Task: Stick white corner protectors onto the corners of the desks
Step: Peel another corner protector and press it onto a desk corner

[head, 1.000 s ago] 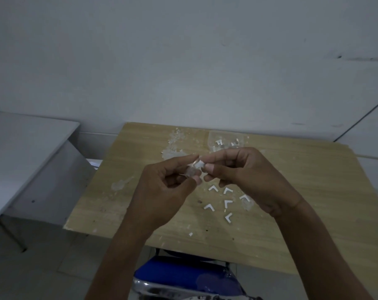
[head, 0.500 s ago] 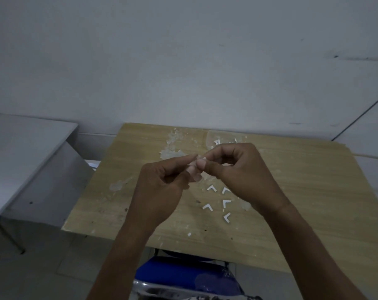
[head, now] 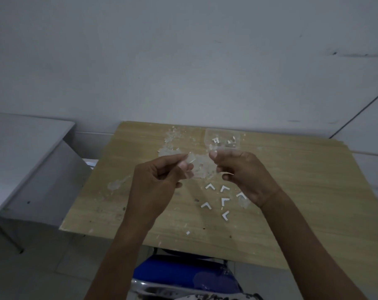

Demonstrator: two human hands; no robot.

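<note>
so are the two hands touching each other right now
Apart. The head view shows bare wooden desk between the left hand and the right hand; their fingertips do not meet.

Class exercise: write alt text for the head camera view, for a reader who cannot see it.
Two hands are held apart above a wooden desk: the left hand pinches a clear film, the right hand is curled. White L-shaped corner protectors lie scattered beneath them.

A blue chair (head: 179, 271) with a shiny metal frame stands under the near edge. To the left is a grey table (head: 21, 137) with a thin leg. Behind is a pale wall (head: 183, 61) with some dark marks.
</note>
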